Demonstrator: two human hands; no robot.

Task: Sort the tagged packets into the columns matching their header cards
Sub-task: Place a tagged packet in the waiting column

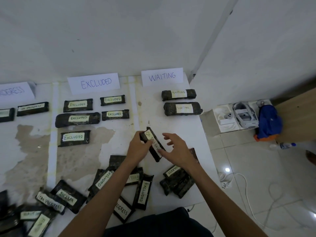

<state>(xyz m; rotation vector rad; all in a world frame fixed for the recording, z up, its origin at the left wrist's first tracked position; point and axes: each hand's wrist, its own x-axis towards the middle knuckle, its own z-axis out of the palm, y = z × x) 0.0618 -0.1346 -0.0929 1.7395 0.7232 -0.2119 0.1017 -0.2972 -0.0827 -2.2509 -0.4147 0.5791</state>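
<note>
At the far edge of the floor sheet [179, 134] stand three header cards: the progress card [15, 91] left, the EXCLUDED card [94, 83] middle, the WAITING card [162, 76] right. Five packets [77, 105] lie nearer than the EXCLUDED card, two packets [182, 108] nearer than the WAITING card. An unsorted heap [106, 180] lies nearest. Right of the sheet, a headset box [227, 117] sits beside a bag [269, 120].
</note>
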